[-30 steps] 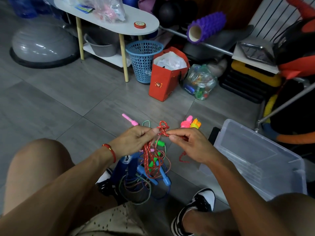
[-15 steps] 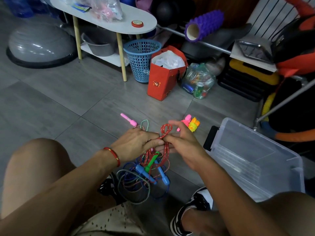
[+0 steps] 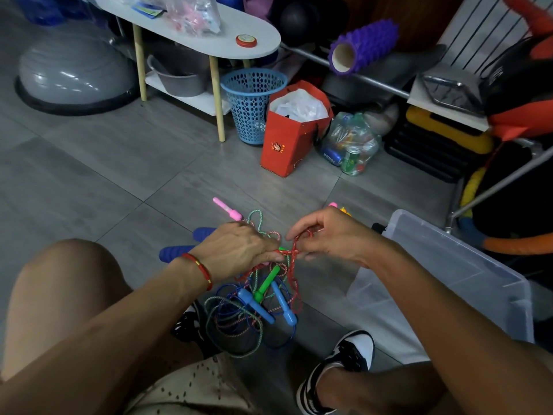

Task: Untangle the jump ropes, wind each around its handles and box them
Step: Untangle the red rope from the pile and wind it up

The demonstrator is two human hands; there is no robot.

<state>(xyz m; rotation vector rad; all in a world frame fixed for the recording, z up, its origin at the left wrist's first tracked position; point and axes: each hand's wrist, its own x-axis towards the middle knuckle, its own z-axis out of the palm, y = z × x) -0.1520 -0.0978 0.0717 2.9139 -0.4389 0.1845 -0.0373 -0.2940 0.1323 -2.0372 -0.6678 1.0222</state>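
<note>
While both hands, left hand (image 3: 239, 250) and right hand (image 3: 329, 235), pinch the red rope (image 3: 294, 259) apart, untangling is underway; next, free its loop from the tangle (image 3: 257, 307).

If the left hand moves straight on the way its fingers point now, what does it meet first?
Probably the right hand. The left hand points rightward along the red-and-white braided rope both pinch, with little gap between their fingertips; depth is unclear.

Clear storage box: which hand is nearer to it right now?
Right. The right hand pinches the red rope just left of the clear storage box and its near corner. The left hand grips the tangle farther left, beyond the right hand.
</note>
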